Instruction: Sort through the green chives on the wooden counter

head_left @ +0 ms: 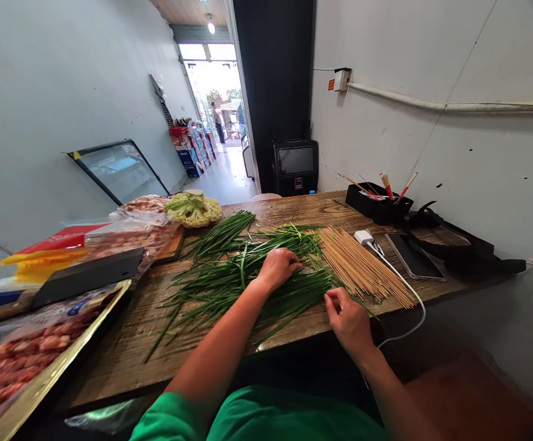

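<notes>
Long green garlic chives (220, 272) lie in loose bunches over the middle of the wooden table (128, 343). My left hand (277, 269) rests on them, its fingers curled closed around some blades; the fingertips are partly hidden. To its right, my right hand (349, 320) is closed in a pinch at the cut ends of the nearer bunch. Whatever sits between its thumb and finger is too small to make out. A wide spread of bamboo skewers (362, 263) lies just beyond my right hand, touching the chives.
At left are a cleaver (89, 275), bagged meat pieces (41, 343) in a gold-rimmed tray (64, 361) and a cauliflower (194, 209). On the right are a white charger (364, 237) with its cable, a phone (415, 257), black straps (468, 248) and a black holder (369, 199).
</notes>
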The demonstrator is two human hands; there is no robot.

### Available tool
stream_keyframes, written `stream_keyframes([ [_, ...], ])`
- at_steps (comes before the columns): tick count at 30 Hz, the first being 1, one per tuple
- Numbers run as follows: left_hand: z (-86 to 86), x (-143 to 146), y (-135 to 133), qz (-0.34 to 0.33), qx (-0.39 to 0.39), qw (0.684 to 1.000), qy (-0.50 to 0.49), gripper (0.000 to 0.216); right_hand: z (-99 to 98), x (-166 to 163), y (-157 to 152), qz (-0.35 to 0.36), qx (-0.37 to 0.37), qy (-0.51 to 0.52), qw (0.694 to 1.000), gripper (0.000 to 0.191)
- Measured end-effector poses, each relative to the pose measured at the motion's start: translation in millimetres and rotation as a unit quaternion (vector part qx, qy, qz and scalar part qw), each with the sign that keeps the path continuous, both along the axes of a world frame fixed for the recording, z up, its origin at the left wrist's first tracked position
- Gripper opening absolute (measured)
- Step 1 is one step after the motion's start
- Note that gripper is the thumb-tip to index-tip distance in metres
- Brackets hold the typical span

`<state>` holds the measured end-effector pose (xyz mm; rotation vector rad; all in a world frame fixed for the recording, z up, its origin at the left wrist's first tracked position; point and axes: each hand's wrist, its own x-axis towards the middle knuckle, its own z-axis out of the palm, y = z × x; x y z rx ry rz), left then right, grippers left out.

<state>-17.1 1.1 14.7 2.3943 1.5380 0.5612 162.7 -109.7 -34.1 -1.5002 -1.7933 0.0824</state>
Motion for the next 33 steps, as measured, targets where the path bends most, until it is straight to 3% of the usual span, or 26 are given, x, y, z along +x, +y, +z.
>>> stream_keyframes([
  [5,-4.0,2,-1,0.043,-0.032,0.997,0.049,0.014,-0.7,1,0,0.001,-0.001,0.004,1.0,0.019],
  [12,-0.8,5,-1,0.065,-0.031,0.995,-0.072,0.02,-1.1,1,0,0.002,0.012,-0.001,1.0,0.018],
  [33,-7.4,17,-3,0.017,-0.065,0.973,-0.222,0.02,-3.0,0,3,0.024,0.006,-0.007,1.0,0.015],
])
